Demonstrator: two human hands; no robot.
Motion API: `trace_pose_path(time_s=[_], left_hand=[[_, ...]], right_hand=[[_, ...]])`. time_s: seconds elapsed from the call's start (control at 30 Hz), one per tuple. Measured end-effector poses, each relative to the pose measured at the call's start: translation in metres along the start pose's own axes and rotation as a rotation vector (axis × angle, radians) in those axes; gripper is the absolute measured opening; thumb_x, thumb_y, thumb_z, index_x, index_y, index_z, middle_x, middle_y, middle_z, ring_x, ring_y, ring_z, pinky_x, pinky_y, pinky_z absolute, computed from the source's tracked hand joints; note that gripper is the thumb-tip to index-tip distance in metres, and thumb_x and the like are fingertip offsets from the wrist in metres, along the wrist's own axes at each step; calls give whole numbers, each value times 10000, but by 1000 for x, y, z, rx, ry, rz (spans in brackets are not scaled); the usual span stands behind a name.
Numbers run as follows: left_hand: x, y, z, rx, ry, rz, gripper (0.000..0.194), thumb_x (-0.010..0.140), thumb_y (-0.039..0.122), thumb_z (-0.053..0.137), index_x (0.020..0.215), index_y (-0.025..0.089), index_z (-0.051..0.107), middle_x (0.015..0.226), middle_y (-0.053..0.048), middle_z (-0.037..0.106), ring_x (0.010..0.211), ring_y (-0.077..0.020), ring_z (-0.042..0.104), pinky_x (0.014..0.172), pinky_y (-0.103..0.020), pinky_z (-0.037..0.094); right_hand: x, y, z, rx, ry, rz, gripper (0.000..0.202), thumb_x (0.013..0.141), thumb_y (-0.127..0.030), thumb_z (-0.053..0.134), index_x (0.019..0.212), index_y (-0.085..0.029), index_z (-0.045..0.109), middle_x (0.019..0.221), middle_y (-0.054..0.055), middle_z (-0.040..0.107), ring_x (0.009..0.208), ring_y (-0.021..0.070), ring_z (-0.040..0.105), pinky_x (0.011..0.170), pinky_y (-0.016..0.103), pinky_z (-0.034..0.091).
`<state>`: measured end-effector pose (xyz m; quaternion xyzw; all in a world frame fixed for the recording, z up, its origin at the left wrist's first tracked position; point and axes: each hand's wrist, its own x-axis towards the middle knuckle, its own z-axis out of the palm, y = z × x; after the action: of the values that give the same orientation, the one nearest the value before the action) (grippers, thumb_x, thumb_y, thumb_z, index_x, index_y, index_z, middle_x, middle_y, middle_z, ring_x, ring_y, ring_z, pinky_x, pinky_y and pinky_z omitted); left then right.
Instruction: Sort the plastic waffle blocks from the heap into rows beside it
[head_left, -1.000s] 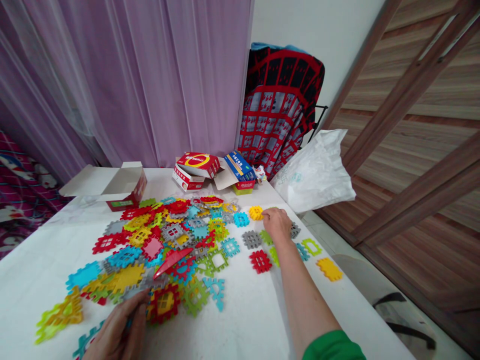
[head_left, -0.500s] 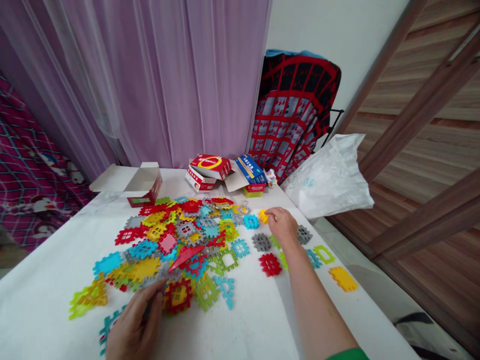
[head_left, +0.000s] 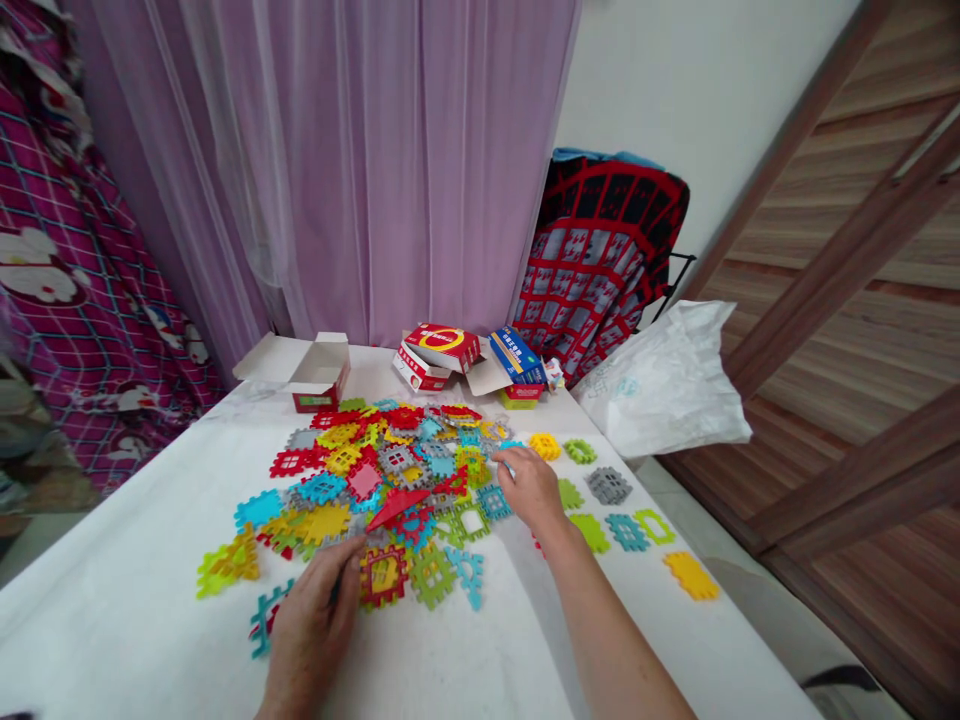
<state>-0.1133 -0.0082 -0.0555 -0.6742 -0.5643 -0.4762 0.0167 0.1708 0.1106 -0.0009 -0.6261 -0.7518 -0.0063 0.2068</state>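
Note:
My left hand [head_left: 319, 620] rests at the near edge of a heap of coloured plastic tiles with notched edges, its fingers loosely bent and nothing visible in them. By its fingertips lies a red-framed tile with a yellow window [head_left: 384, 575]; a teal tile [head_left: 262, 620] is partly covered by the hand. My right hand [head_left: 531, 488] hovers at the heap's right side, index finger extended, holding nothing visible. Its fingers are near a blue window tile [head_left: 493, 502] and partly hide a light blue piece [head_left: 512, 446]. Just beyond stands a yellow notched piece [head_left: 544, 446].
To the right lie separate tiles: a grey piece [head_left: 609, 486], a teal window tile [head_left: 627, 532] and a yellow tile [head_left: 691, 575]. An open carton [head_left: 321, 375], a red box [head_left: 446, 345] and a blue box [head_left: 517, 355] stand behind. A white plastic bag [head_left: 664, 385] sits beyond the right edge.
My right hand has let go of the yellow piece and moved left toward the heap. My left hand remains beside the heap's near edge. The camera view has shifted slightly.

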Motion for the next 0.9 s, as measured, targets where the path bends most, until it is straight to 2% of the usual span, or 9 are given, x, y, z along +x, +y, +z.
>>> trace_pose_path(time_s=[0.13, 0.23, 0.3, 0.43, 0.63, 0.77, 0.9], left_hand=[[-1, 0, 2, -18, -2, 1, 224, 916, 311, 497, 1023, 229, 675, 936, -40, 771, 830, -174, 738, 758, -262, 587], [-1, 0, 3, -25, 27, -15, 230, 918, 309, 494, 1028, 223, 677, 956, -50, 771, 843, -183, 739, 765, -278, 590], [-1, 0, 5, -27, 37, -20, 241, 922, 320, 485, 1028, 220, 677, 956, -54, 772, 845, -188, 739, 759, -287, 592], [-2, -3, 9, -42, 66, -10, 275, 931, 351, 460, 1029, 219, 680, 962, -60, 772, 853, -195, 739, 744, -298, 594], [-5, -8, 14, -33, 75, -18, 291, 938, 370, 452, 1046, 218, 676, 1008, -66, 768, 897, -206, 734, 780, -318, 589], [-5, -11, 15, -39, 66, -23, 299, 929, 384, 455, 1042, 222, 679, 1008, -60, 767, 885, -203, 733, 776, -310, 586], [-3, -12, 14, -34, 61, -38, 306, 921, 395, 463, 1058, 226, 677, 989, -49, 767, 857, -198, 732, 766, -298, 581]], right_hand=[[-7, -10, 9, -27, -16, -40, 352, 865, -173, 510, 1169, -255, 667, 1251, 41, 649, 1167, 205, 532, 1010, 324, 382], [-6, -18, 15, -62, -83, -106, 466, 828, -230, 577, 1293, -243, 588, 1418, 61, 530, 1317, 252, 405, 1057, 408, 328], [-3, -23, 17, -80, -135, -129, 500, 828, -242, 574, 1328, -241, 556, 1440, 66, 510, 1350, 260, 361, 1059, 430, 306], [5, -29, 18, -108, -208, -134, 489, 842, -208, 533, 1330, -240, 552, 1336, 78, 593, 1278, 247, 430, 1019, 409, 318], [4, -31, 15, -132, -259, -152, 499, 843, -167, 517, 1336, -237, 543, 1334, 75, 598, 1216, 228, 508, 992, 355, 354], [0, -35, 11, -199, -207, -152, 503, 881, -133, 458, 1371, -228, 520, 1154, 102, 681, 1077, 226, 595, 935, 334, 399], [-1, -41, 0, -135, -60, -92, 464, 902, -126, 448, 1345, -219, 552, 1044, 111, 705, 1003, 236, 625, 906, 338, 433]])
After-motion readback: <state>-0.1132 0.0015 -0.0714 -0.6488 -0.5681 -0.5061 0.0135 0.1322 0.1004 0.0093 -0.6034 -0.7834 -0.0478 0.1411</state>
